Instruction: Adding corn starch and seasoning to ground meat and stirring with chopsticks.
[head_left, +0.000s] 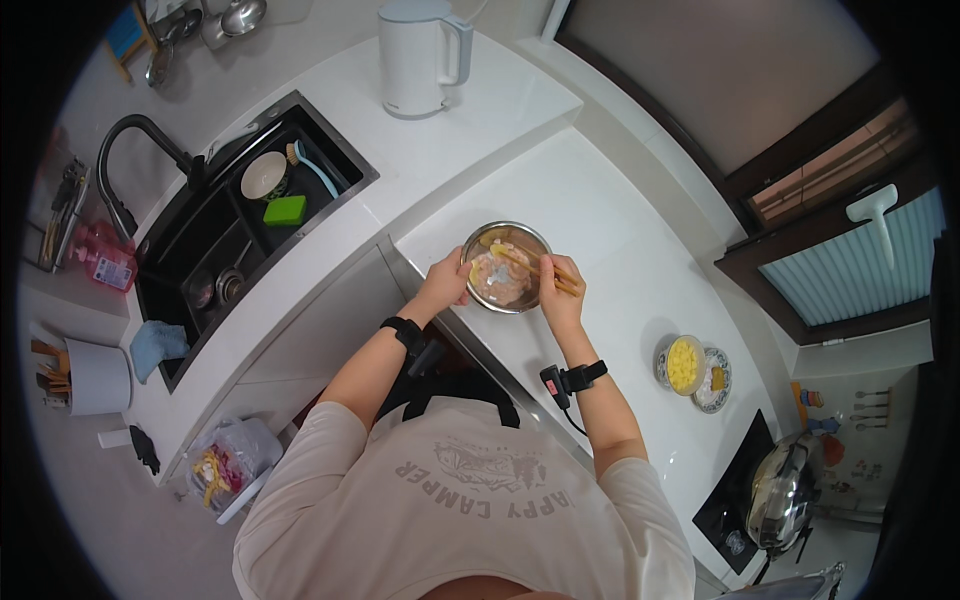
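A stainless steel bowl (508, 307) stands at the counter's near edge, with pale pink raw meat pieces (514, 289) inside. Yellowish slices, perhaps ginger, lie among the meat, and a whitish patch shows in the middle. My left hand (448, 277) grips the bowl's left rim. In my right hand (561, 289) is a pair of wooden chopsticks (525, 264), their tips down in the bowl at the meat. Both wrists wear black straps with small devices.
To the right, a bowl of yellow cubes (682, 365) stands beside a patterned plate (712, 397). Farther right, a lidded steel wok (784, 495) sits on a black cooktop (731, 495). A black sink (217, 247) lies left; a white electric kettle (416, 64) stands on the raised counter behind.
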